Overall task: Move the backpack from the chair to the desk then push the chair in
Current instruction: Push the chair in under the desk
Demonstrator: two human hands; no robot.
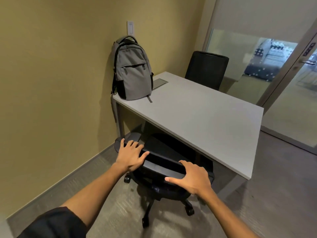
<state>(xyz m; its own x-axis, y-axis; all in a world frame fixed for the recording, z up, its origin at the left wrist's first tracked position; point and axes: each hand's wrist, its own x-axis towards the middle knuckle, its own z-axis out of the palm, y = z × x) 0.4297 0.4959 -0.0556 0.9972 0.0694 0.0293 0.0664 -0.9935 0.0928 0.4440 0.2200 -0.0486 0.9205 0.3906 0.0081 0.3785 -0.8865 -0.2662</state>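
The grey backpack [133, 71] stands upright on the far left corner of the white desk [197, 117], leaning against the wall. The black wheeled chair [164, 162] sits with its seat partly under the desk's near edge. My left hand [132, 154] lies flat on the left end of the chair's backrest top, fingers spread. My right hand [192, 179] rests on the right end of the backrest top, thumb out toward the left. Neither hand curls around anything.
A second black chair [207, 71] stands at the desk's far side. The yellow wall [51, 83] runs along the left, a glass partition and door [291, 74] along the right. A grey cable hatch [160, 83] is set in the desk beside the backpack.
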